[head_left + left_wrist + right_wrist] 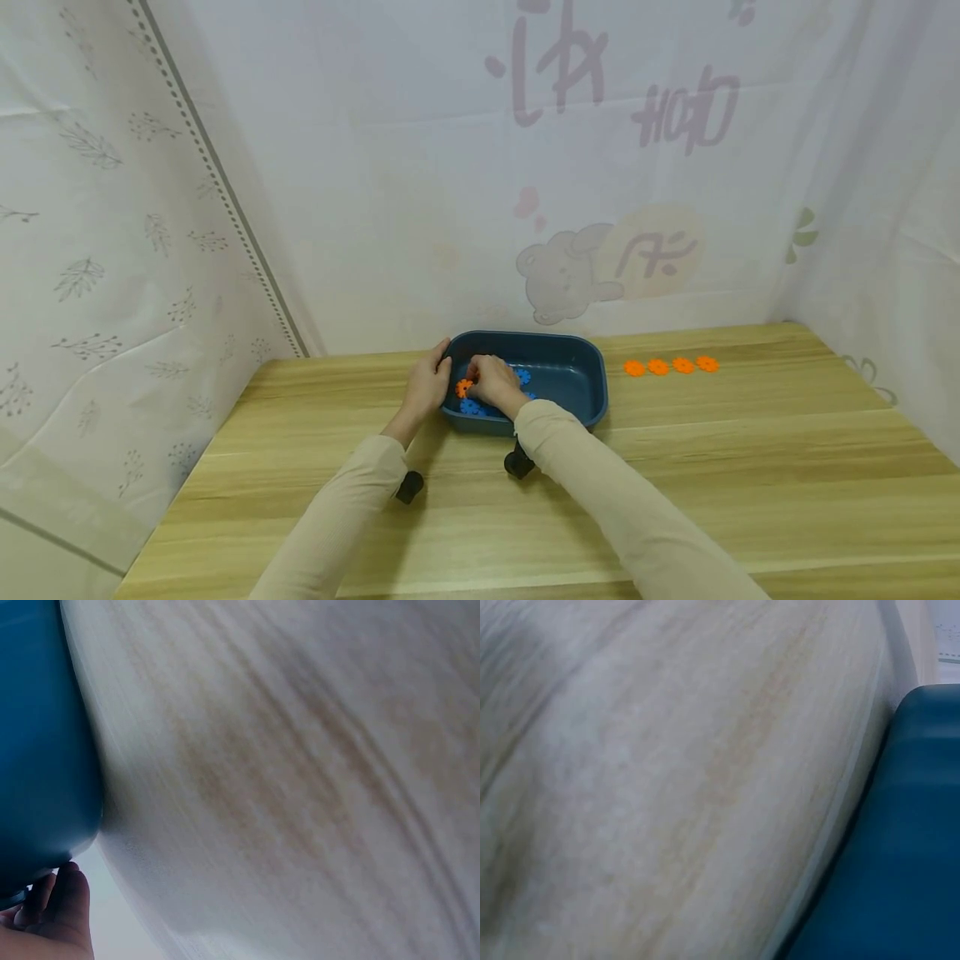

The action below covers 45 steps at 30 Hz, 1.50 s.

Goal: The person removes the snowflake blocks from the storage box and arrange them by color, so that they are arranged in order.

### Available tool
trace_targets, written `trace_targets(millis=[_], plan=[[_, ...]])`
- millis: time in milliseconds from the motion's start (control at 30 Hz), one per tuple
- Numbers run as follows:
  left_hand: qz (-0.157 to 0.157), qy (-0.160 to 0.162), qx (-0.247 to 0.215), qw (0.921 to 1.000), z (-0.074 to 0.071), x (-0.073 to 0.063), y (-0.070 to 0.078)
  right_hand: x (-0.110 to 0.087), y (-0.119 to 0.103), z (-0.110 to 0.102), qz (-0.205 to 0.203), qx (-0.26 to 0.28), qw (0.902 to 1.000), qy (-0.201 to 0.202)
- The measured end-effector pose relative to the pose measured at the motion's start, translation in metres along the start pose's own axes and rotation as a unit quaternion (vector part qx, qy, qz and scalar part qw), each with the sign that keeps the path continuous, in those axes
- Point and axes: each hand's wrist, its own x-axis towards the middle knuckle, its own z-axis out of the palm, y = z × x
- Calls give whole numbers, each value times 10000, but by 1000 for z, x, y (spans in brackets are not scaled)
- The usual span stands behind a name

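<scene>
A dark blue plastic basin (566,340) stands on the table, with several blue flower-shaped discs (470,407) inside at its left end. My left hand (426,385) grips the basin's left side at the rim; in the left wrist view its fingers (67,904) show against the outer wall. Reaching over the near rim, my right hand (495,383) is down inside the basin with curled fingers. It pinches an orange flower-shaped disc (463,388) at its fingertips, above the blue ones. The right wrist view shows only the basin's outer wall (900,847) and tabletop.
To the right of the basin, several orange flower-shaped discs (658,367) lie in a row on the wooden table (735,483). A printed cloth (420,208) hangs behind the table's back edge, with more cloth at both sides.
</scene>
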Motion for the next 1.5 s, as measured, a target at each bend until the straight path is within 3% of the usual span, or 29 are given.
trace_targets(millis=[667,967,1133,1367,1500], plan=[[14,-76,18,10000,3,0,3,-11,-3,-8,-267,295,9992,18],[81,46,104,9999,6,-1,-2,-17,1,-11,-366,695,9965,282],[54,55,39,10000,6,-1,-2,-24,3,-24,-295,784,9959,339],[44,63,29,10000,3,-1,-1,-34,13,-48,-547,1165,9903,533],[70,71,69,9999,1,0,-2,-39,21,-62,-443,1478,9865,543]])
